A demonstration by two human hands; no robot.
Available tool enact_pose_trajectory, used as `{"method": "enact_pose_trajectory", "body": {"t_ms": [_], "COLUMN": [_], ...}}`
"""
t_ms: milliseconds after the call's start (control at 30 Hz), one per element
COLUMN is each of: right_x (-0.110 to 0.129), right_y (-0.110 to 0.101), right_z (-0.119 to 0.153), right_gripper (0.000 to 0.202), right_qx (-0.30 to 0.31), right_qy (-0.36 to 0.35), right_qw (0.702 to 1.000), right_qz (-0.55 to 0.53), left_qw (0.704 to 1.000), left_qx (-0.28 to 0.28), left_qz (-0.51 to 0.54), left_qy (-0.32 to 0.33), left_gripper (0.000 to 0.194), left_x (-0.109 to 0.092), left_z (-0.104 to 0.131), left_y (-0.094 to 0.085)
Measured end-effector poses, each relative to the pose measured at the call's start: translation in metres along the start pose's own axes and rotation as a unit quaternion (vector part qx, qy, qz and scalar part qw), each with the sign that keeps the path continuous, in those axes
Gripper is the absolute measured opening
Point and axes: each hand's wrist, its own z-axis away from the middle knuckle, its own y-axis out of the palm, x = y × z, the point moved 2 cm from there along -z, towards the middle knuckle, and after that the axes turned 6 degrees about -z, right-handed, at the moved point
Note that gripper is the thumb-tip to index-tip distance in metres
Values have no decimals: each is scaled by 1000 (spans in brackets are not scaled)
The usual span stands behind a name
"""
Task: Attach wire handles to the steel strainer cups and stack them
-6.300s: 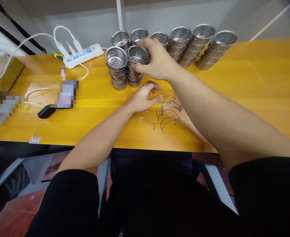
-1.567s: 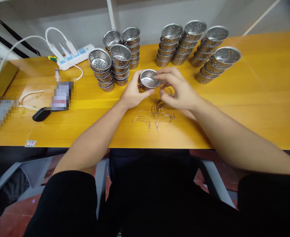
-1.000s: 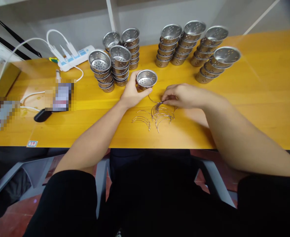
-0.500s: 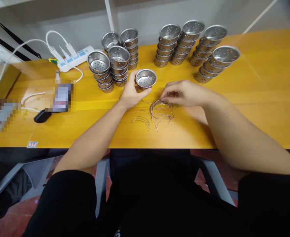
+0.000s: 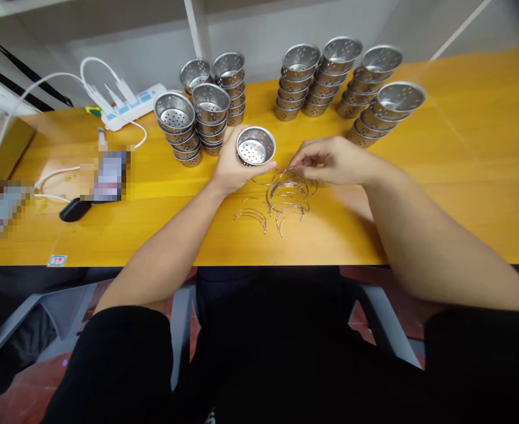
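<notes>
My left hand [image 5: 233, 162] is wrapped round a small perforated steel cup [image 5: 256, 146], its open mouth tilted up toward me. To the right, my right hand [image 5: 325, 160] pinches a thin curved wire [image 5: 288, 171] between thumb and fingers, just above the pile. Under and in front of my fingertips lie several more curved steel wires [image 5: 290, 206], overlapping on the wooden table [image 5: 330, 247]. A smaller group of these wires [image 5: 253, 215] lies to their left.
Stacks of perforated cups [image 5: 175, 115] stand behind my left hand, and more stacks [image 5: 297, 82] stand at the back right. On the left are a power strip [image 5: 136, 109] with white cables, a blurred phone [image 5: 110, 175] and a black object [image 5: 75, 209].
My left hand has tipped the cup toward me and shifted it slightly left. My right hand has lifted a little from the pile, with the wire in its fingertips.
</notes>
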Motion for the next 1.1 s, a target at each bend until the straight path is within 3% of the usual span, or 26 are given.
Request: {"method": "enact_pose_trajectory", "body": {"t_ms": [167, 367, 500, 833, 1100], "right_x": [-5, -21, -21, -27, -26], "right_y": [4, 6, 6, 1, 3], "right_z": [0, -1, -2, -4, -5], "right_gripper": [53, 45, 54, 48, 74], "right_qx": [-33, -92, -144, -174, -183], "right_qy": [-4, 4, -1, -12, -5], "right_qw": [999, 992, 985, 983, 982], "right_qz": [-41, -88, -97, -54, -57], "left_qw": [999, 998, 998, 996, 996], "left_qx": [22, 31, 35, 54, 40], "left_qz": [31, 49, 50, 71, 83], "left_qy": [-17, 6, 19, 23, -18], "left_gripper": [99, 112, 100, 102, 109], "left_x": [7, 22, 28, 22, 3], "left_z": [3, 1, 2, 5, 2], "left_y": [8, 11, 10, 10, 6]}}
